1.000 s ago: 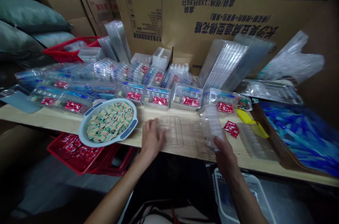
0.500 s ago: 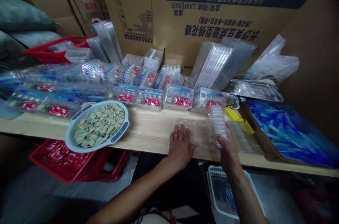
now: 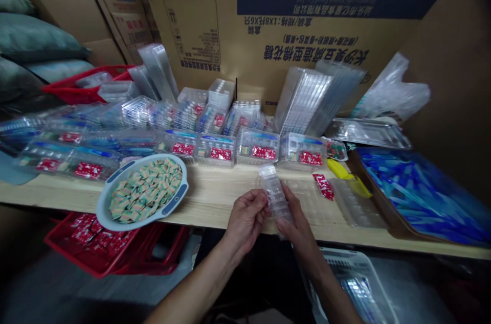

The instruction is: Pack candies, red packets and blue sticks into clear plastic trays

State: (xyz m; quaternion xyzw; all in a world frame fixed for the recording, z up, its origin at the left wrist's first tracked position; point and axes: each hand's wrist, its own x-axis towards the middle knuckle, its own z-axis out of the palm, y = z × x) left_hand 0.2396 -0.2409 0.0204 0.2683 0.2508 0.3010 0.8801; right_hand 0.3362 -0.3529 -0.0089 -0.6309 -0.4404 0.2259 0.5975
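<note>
Above the front of the wooden table, my right hand (image 3: 297, 216) grips a stack of narrow clear plastic trays (image 3: 274, 188), held tilted. The fingers of my left hand (image 3: 247, 214) are curled and pinch at the stack's left edge. Just right of my right hand, a clear tray (image 3: 309, 196) lies on the table, hard to see against the wood. Beside it rests a small red printed packet (image 3: 323, 186). Behind my hands stands a row of filled clear packs, one (image 3: 259, 145) holding a red packet and a blue item.
At left, a pale blue basin (image 3: 103, 201) holds striped small pieces. A red basket (image 3: 72, 250) of red packets sits below the table edge. On the right are a box of blue items (image 3: 418, 196) and a yellow object (image 3: 341, 168). Tall clear tray stacks (image 3: 303, 99) lean at the back.
My right hand has brought the tray stack left, and my left hand has risen from the table to pinch its edge. The red packet on the right has come into view.
</note>
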